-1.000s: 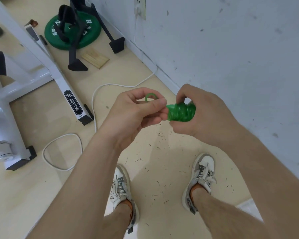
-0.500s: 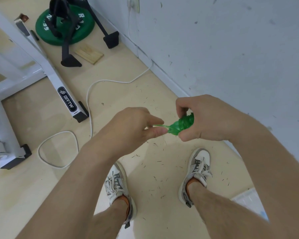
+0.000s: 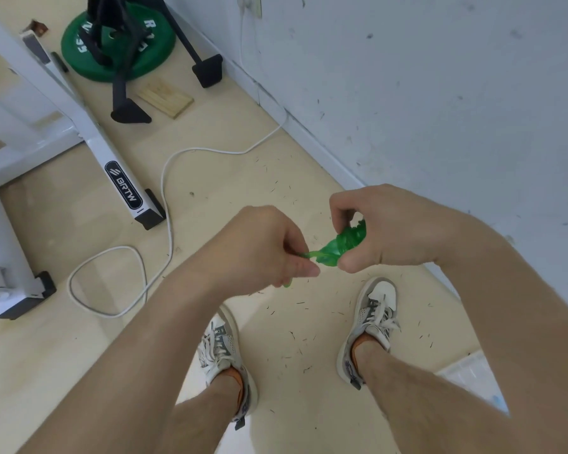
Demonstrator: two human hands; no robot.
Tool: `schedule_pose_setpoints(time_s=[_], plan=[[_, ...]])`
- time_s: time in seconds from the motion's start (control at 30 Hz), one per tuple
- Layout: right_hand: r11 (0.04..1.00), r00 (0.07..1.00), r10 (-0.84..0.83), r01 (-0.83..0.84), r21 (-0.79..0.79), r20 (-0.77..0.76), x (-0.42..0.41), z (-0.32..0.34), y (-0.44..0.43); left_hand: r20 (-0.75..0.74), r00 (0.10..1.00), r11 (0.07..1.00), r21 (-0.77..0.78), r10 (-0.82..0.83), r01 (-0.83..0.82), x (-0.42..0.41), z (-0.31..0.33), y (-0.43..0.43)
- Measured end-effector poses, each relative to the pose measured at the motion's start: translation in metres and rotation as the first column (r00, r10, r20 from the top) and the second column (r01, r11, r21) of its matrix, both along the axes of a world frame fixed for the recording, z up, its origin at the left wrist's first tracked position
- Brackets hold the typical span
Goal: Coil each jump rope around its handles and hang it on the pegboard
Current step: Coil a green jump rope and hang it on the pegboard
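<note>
Green and glossy, the coiled jump rope [image 3: 343, 242] hangs just toward 3 o'clock of the frame's centre, its bundle held in the curled fingers and thumb of the right hand [image 3: 394, 231]; the handles cannot be made out inside the wraps. At the bundle's 9 o'clock end the left hand [image 3: 259, 253] pinches the loose tail of cord between thumb and fingers, so the coiling step looks nearly finished, with the tail being tucked or pulled tight. Next, I judge, the tail needs securing without slackening the wraps, then a carry to the pegboard, which is out of view.
</note>
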State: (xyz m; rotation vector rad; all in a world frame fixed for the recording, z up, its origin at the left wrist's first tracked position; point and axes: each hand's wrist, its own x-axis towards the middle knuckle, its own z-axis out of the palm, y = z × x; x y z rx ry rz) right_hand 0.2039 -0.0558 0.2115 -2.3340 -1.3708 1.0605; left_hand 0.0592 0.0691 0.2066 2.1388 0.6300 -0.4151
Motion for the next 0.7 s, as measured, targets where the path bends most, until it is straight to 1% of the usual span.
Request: schedule_pose_setpoints(time_s=[0.03,0.1,0.2,0.3,0.37,0.47,0.7], plan=[[1.000,0.998,-0.012,0.013,0.013,-0.064,0.001,0.001,-0.001,0.017,0.998,0.994,-0.085,0.065,-0.064,-0.001,0.003,0.003],[0.999,0.979,-0.028,0.036,0.035,-0.203,0.001,0.004,-0.001,0.070,0.987,0.969,-0.210,0.146,-0.129,-0.003,0.007,0.009],[0.996,0.932,-0.047,0.071,0.053,-0.358,0.003,0.006,-0.002,0.162,0.964,0.929,-0.340,0.209,-0.145,-0.003,0.009,0.011],[0.991,0.883,-0.066,0.111,0.070,-0.465,0.006,0.006,-0.004,0.216,0.948,0.906,-0.401,0.233,-0.131,-0.003,0.010,0.012],[0.990,0.856,-0.059,0.116,0.081,-0.513,0.008,0.006,-0.006,0.242,0.941,0.903,-0.413,0.239,-0.123,-0.004,0.011,0.012],[0.988,0.831,-0.053,0.125,0.093,-0.554,0.009,0.005,-0.007,0.283,0.929,0.917,-0.379,0.239,-0.121,-0.004,0.012,0.012],[0.988,0.821,-0.044,0.120,0.097,-0.569,0.011,0.002,-0.006,0.317,0.928,0.972,-0.191,0.196,-0.140,-0.005,0.014,0.012]])
